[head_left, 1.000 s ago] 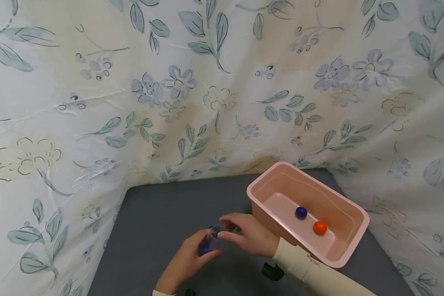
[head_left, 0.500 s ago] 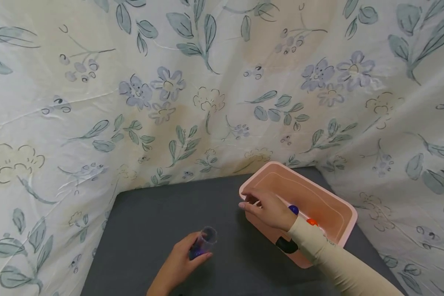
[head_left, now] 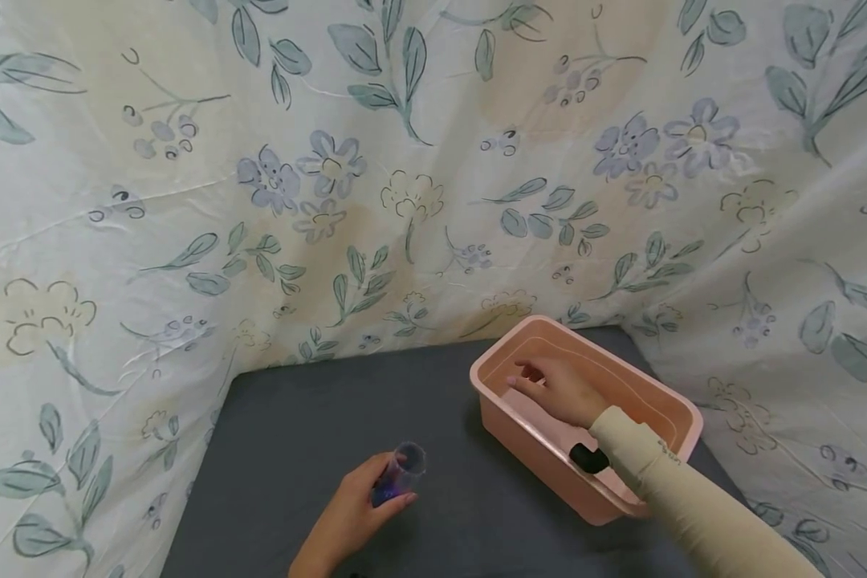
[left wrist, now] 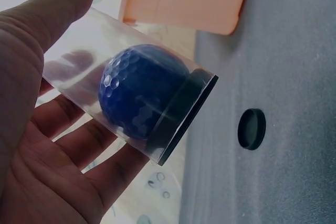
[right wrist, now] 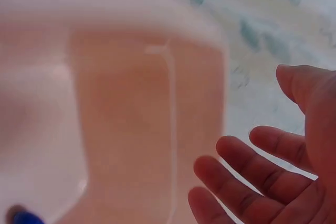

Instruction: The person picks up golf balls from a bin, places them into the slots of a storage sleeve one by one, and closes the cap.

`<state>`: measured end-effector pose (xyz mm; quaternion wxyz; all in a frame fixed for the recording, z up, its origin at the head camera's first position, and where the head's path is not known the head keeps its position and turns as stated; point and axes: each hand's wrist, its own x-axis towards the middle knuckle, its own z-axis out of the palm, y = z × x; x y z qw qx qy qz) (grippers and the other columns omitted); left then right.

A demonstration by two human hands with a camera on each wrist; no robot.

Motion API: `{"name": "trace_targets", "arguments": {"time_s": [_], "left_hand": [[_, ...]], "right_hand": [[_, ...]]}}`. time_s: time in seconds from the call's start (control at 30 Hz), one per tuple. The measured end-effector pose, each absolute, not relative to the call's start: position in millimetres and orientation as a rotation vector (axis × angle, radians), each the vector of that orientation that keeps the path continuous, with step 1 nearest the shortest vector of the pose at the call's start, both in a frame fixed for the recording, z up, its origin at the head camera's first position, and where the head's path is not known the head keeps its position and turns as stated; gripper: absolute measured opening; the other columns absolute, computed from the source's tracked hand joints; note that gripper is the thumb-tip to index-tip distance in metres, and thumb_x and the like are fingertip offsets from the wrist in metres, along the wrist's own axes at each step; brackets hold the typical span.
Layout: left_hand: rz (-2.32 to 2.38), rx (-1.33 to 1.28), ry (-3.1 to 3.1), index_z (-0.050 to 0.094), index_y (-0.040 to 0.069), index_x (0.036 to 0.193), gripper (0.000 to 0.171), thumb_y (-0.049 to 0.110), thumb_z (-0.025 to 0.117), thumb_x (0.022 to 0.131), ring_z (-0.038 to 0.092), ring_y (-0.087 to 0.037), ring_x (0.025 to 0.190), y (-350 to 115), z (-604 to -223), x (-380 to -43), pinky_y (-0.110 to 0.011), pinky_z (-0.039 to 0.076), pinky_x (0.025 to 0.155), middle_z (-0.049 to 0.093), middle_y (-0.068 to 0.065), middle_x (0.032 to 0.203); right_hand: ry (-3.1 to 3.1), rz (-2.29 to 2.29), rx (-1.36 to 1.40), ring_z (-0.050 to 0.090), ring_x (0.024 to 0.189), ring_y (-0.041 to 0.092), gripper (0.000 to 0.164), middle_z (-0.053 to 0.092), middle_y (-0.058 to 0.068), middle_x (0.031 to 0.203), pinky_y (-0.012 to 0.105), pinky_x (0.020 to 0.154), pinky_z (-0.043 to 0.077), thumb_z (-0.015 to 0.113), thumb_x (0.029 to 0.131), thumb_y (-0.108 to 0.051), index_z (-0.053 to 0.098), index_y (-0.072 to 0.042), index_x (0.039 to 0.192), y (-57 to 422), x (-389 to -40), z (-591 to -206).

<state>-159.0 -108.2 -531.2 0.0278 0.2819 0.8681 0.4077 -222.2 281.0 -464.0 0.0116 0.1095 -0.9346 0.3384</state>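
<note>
"While the left hand (head_left: 354,502) bends round the clear tube (head_left: 409,466), above the surface (head_left: 318,417), what does the right hand (head_left: 559,391) hold?"

"Nothing. Its fingers spread loosely over the pink tub (head_left: 535,470)."

"How might the tube feel?"

"Light and slick, maybe easy to squash, so its sides want a soft hold. The blue ball (left wrist: 140,92) inside looks hard."

"How many things?"

"One tube, one ball, one end cap (left wrist: 182,115), one loose cap (left wrist: 252,129), one tub, and something blue (right wrist: 27,218) in that."
</note>
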Motion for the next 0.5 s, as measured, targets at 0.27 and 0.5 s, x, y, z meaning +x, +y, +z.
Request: {"name": "trace_targets", "arguments": {"time_s": [0.27,0.5], "left_hand": [[1.255,0.866,2.677,0.06,0.023,0.136,0.051,0.051,0.071,0.095,0.066,-0.006,0.107,-109.8,-530.9,-158.5,-0.031,0.06,0.085,0.07,-0.002,0.125],[1.251,0.878,2.692,0.062,0.019,0.134,0.05,0.05,0.071,0.096,0.067,-0.006,0.105,-109.6,-529.9,-158.4,-0.03,0.06,0.085,0.07,0.002,0.121]], "right_hand": [[-3.043,0.907,0.168,0.066,0.115,0.035,0.064,0.067,0.021,0.131,0.055,0.096,0.056,0.063,0.102,-0.05,0.059,-0.001,0.142,310.9,-239.6,-489.2],[-3.141,0.867,0.092,0.063,0.122,0.044,0.059,0.064,0.027,0.136,0.058,0.099,0.054,0.066,0.101,-0.041,0.059,0.005,0.139,327.0,-248.6,-506.1]]}}
